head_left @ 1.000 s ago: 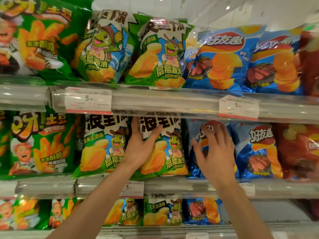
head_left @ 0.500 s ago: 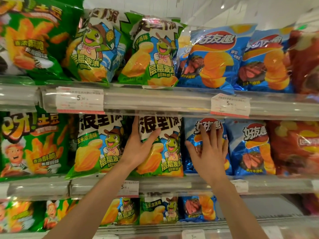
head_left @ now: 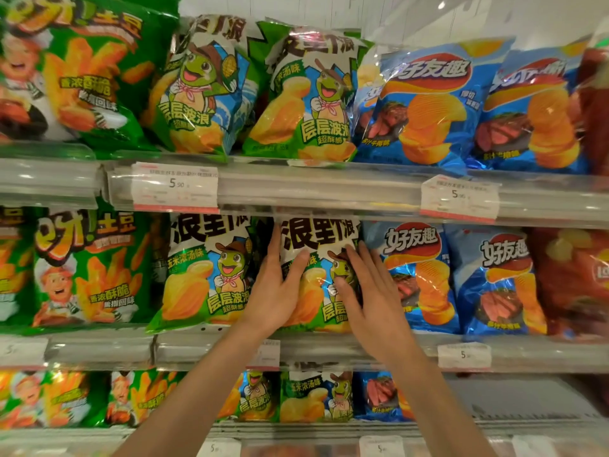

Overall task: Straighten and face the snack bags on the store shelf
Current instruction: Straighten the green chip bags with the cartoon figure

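Both hands, left hand (head_left: 276, 291) and right hand (head_left: 369, 291), lie flat, fingers spread, on the green chip bag (head_left: 318, 239); uneven pressing could probably twist it against the blue bag (head_left: 415, 278).

Turtle bag (head_left: 318, 255) on middle shelf (head_left: 329, 349), between twin bag (head_left: 206, 272) and steak bag (head_left: 417, 275).

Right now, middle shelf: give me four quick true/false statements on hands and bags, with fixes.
1. Both hands touch the same green turtle bag. True.
2. The right hand rests on a blue bag. False: it lies on the green turtle bag; the blue bag sits just to its right.
3. The left hand lies on that bag's left side with straight fingers. True.
4. The price tags show 9.90. False: the upper left price tag reads 5.90.
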